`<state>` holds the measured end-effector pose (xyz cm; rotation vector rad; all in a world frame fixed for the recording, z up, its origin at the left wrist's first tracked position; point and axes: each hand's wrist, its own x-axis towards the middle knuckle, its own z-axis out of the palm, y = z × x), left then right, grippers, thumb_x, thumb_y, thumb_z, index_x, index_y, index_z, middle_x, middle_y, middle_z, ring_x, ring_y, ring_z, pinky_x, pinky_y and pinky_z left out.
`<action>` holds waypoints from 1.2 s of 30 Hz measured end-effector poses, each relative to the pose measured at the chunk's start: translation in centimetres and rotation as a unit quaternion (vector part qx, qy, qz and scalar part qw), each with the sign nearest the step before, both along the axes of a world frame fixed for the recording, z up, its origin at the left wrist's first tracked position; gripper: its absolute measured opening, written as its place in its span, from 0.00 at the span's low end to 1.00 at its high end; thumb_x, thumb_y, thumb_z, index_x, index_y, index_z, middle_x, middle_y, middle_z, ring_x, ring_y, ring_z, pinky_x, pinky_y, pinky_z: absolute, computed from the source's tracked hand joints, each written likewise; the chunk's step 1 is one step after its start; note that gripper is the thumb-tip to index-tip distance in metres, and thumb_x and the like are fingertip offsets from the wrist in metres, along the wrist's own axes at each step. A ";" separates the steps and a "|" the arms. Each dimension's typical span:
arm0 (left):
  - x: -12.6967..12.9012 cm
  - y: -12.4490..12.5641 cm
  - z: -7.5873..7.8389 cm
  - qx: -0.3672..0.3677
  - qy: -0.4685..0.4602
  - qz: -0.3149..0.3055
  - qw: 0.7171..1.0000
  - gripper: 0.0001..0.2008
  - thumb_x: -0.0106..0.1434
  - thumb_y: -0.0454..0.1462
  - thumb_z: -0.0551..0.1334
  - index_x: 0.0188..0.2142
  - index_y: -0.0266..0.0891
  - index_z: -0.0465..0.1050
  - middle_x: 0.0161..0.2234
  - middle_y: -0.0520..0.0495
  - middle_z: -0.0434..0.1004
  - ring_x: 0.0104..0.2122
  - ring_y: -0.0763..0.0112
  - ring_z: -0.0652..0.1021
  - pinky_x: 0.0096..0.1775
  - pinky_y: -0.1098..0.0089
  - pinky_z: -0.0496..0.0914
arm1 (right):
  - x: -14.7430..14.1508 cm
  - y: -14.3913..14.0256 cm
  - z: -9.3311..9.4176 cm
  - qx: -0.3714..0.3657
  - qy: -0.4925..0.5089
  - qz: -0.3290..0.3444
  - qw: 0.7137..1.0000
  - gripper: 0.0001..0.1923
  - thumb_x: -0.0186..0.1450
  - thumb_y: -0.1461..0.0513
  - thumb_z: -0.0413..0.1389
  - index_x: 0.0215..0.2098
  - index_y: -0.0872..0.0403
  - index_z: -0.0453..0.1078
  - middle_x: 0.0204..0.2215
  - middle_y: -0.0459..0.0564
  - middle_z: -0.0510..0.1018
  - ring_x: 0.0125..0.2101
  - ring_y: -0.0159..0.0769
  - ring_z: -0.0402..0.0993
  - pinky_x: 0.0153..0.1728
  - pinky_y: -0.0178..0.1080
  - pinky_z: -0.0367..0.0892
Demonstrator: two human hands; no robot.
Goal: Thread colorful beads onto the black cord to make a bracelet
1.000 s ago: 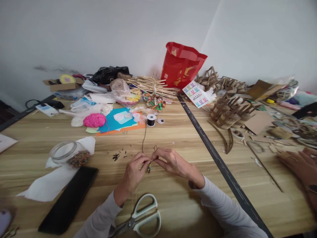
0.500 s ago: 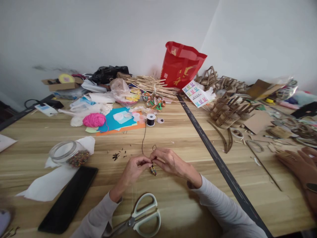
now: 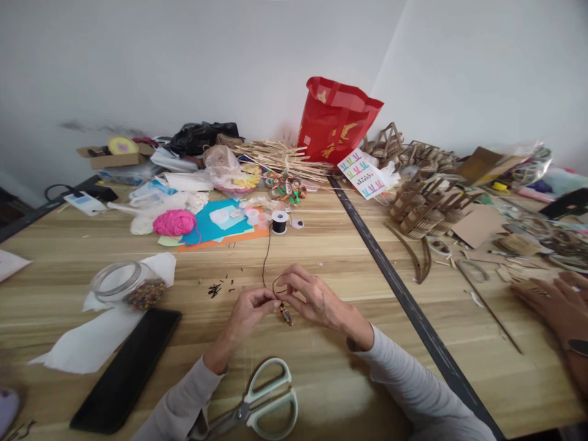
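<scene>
Beads, a short multicoloured string [image 3: 286, 314] on thin dark cord [image 3: 266, 260], dangle just above the wooden table [image 3: 321, 245]; left hand [image 3: 248, 310] and right hand [image 3: 309, 296] pinch the cord with fingertips closed.

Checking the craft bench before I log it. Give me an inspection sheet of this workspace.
Surface: wooden table, with a dark strip running across it.
Job's things: dark cord leading from a black spool to the hands; a short string of coloured beads hangs below the fingers.
Clutter: bead jar, scissors, black flat case, white paper, pink yarn, red bag, cardboard pieces.
Grips: left hand and right hand both pinch the cord.
Cables: black cable at the far left edge.
Surroundings: white wall; another person's hand at right.
</scene>
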<state>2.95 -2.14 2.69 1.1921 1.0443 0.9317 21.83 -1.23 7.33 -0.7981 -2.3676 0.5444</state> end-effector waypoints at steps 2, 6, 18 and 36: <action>-0.1 0.0 0.2 0.002 0.009 0.015 1.000 0.11 0.46 0.41 0.70 0.23 0.34 0.75 0.20 0.50 0.74 0.22 0.72 0.71 0.26 0.73 0.64 | 0.2 0.1 -0.2 -0.012 0.003 -0.019 1.000 0.07 0.68 0.64 0.51 0.45 0.55 0.64 0.41 0.53 0.69 0.31 0.30 0.70 0.33 0.33 0.66; -0.1 -0.1 0.3 0.023 0.022 0.044 0.998 0.09 0.47 0.40 0.68 0.23 0.34 0.74 0.20 0.50 0.73 0.22 0.72 0.71 0.25 0.74 0.64 | 0.2 0.4 -0.7 -0.049 -0.011 -0.012 0.999 0.04 0.67 0.64 0.53 0.41 0.55 0.66 0.35 0.49 0.70 0.29 0.29 0.69 0.31 0.32 0.64; 0.1 -0.6 0.3 0.061 0.065 0.084 0.992 0.05 0.50 0.36 0.65 0.24 0.35 0.75 0.21 0.50 0.75 0.22 0.72 0.72 0.26 0.74 0.66 | -0.7 0.7 -2.4 -0.081 0.011 -0.019 0.996 0.04 0.66 0.68 0.52 0.34 0.57 0.68 0.30 0.48 0.70 0.28 0.29 0.67 0.30 0.30 0.61; 0.2 -0.5 -0.1 0.086 0.118 0.053 0.988 0.06 0.51 0.36 0.64 0.21 0.36 0.71 0.20 0.51 0.70 0.22 0.73 0.69 0.27 0.73 0.62 | -1.3 0.0 -1.8 -0.079 0.006 -0.025 0.997 0.06 0.65 0.69 0.51 0.31 0.57 0.65 0.28 0.46 0.66 0.27 0.29 0.63 0.29 0.31 0.58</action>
